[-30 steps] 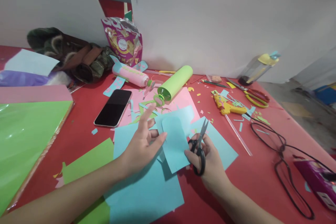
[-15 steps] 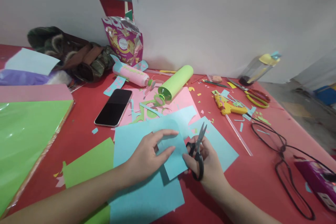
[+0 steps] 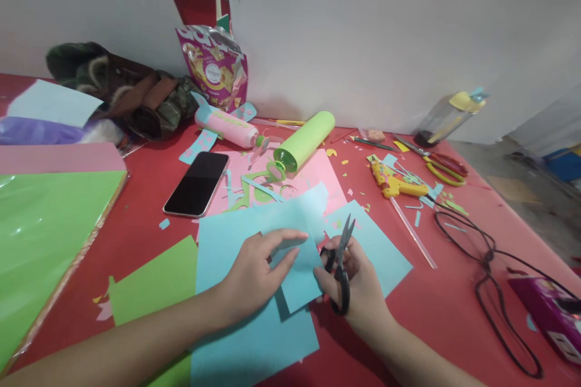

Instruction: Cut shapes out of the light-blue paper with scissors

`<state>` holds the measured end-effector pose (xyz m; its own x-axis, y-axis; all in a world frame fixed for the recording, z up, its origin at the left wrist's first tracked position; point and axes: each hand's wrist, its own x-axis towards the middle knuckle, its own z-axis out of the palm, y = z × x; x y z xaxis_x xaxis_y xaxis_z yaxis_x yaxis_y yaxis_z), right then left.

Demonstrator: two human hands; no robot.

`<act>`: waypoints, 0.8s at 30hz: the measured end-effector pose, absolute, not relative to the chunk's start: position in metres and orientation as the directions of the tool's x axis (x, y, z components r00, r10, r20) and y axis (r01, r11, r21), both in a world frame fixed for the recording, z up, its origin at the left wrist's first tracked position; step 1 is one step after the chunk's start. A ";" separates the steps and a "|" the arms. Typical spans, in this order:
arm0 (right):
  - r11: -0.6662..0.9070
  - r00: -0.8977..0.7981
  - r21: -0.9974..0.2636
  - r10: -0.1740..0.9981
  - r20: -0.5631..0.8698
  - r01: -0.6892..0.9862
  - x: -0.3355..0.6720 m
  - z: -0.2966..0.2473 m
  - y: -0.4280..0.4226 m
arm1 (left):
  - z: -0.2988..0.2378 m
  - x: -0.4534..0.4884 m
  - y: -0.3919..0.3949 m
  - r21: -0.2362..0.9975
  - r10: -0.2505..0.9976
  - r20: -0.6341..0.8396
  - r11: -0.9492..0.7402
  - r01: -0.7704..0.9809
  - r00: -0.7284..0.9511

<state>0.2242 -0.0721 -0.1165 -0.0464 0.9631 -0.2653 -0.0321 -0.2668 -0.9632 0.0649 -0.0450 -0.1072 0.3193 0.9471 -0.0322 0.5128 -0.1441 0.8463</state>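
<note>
My left hand (image 3: 258, 272) is over a small light-blue paper piece (image 3: 297, 290). Its thumb and index finger are stretched out and apart against the piece; the other fingers are hidden. Black-handled scissors (image 3: 341, 266) are held in my right hand (image 3: 361, 284), blades pointing up and slightly parted. The right thumb touches the right edge of the small piece, which is tilted and casts a shadow on a larger blue sheet (image 3: 227, 338). Another blue sheet (image 3: 385, 254) lies beneath my right hand, and a green sheet (image 3: 154, 284) is at the left.
A phone (image 3: 197, 184), a green paper-covered bottle (image 3: 308, 139) and a pink wrapped bottle (image 3: 227, 126) lie farther back. On the right are a yellow glue gun (image 3: 394, 184), its looped cable (image 3: 485, 254), larger scissors (image 3: 440, 166) and a purple power strip (image 3: 547, 314). Paper scraps are scattered around.
The upper part of the small blue piece has bent down under my left fingers. My left thumb has moved slightly nearer the index finger. The scissors stay in my right hand.
</note>
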 end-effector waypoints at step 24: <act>-0.275 -0.313 -0.920 0.932 -0.183 -0.279 0.228 -0.121 -0.070 | -0.093 0.049 -0.019 0.815 0.985 0.026 -0.119 0.567 0.168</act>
